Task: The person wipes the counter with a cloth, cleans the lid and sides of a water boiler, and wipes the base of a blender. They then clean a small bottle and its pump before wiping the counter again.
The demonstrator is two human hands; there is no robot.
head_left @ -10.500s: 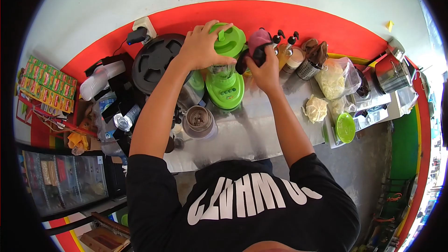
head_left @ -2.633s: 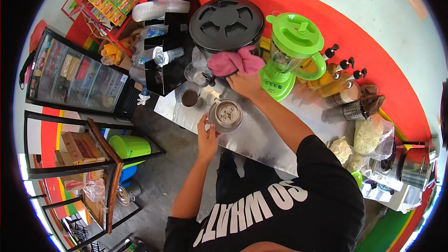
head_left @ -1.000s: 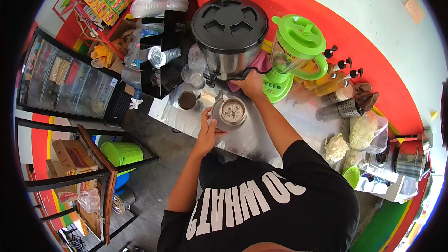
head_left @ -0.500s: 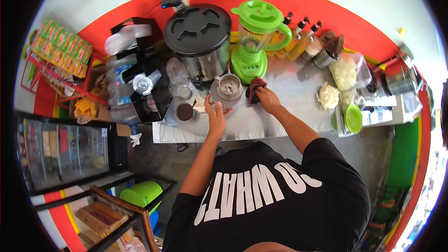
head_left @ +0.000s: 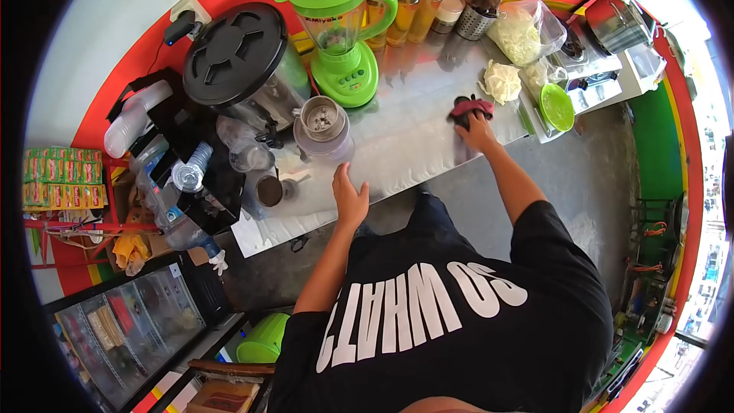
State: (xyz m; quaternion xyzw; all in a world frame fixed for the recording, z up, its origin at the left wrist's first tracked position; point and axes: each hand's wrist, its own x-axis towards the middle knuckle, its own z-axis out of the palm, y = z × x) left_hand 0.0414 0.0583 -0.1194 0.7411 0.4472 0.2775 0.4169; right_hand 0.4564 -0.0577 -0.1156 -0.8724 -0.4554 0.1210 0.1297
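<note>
My right hand [head_left: 478, 134] presses a dark red cloth [head_left: 480, 106] onto the shiny metal-topped counter [head_left: 405, 149], towards its right end. Near the counter's front edge hovers my left hand [head_left: 350, 200], fingers stretched out and thumb apart, with nothing in it. Just beyond it stands a metal cup [head_left: 322, 120] with whitish residue inside, set on a pale round base [head_left: 336, 147]. Left of that is a small round container [head_left: 269, 191] with dark brown contents. A green blender [head_left: 344, 69] stands behind the cup.
A large black-lidded dispenser [head_left: 237, 53] and clear plastic cups [head_left: 191, 172] crowd the left side. Pump bottles [head_left: 401, 15] line the back wall. At the right are a crumpled pale bag [head_left: 501, 82], a green bowl [head_left: 556, 107] and a pot [head_left: 612, 23].
My right hand has swept the cloth rightward along the counter. My left hand has drawn away from the metal cup and its base. The view has turned to the right.
</note>
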